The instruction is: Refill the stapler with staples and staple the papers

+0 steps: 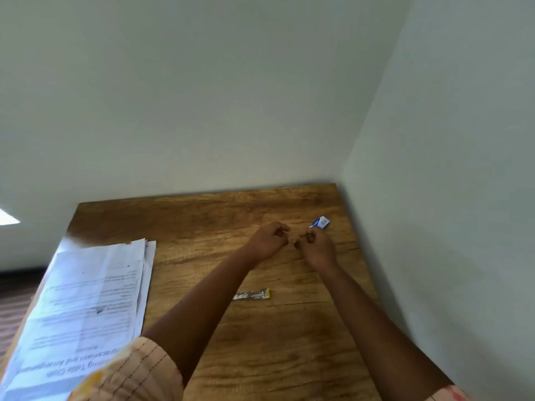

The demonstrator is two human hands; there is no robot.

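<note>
Head view: both hands hover over the brown wood-grain table (260,357). Left hand (267,241) and right hand (317,246) are curled; whether they pinch anything, I cannot tell. Small blue-and-white staple box (320,222) just beyond, silver yellow-tipped stapler (252,294) nearer, white printed papers (86,299) left.

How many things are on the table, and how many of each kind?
Stack of white printed papers at the left edge of the brown wooden table: 1
Small blue and white box: 1
Silvery strip with a yellow end: 1
Hands, left hand and right hand: 2
Total: 5
</note>
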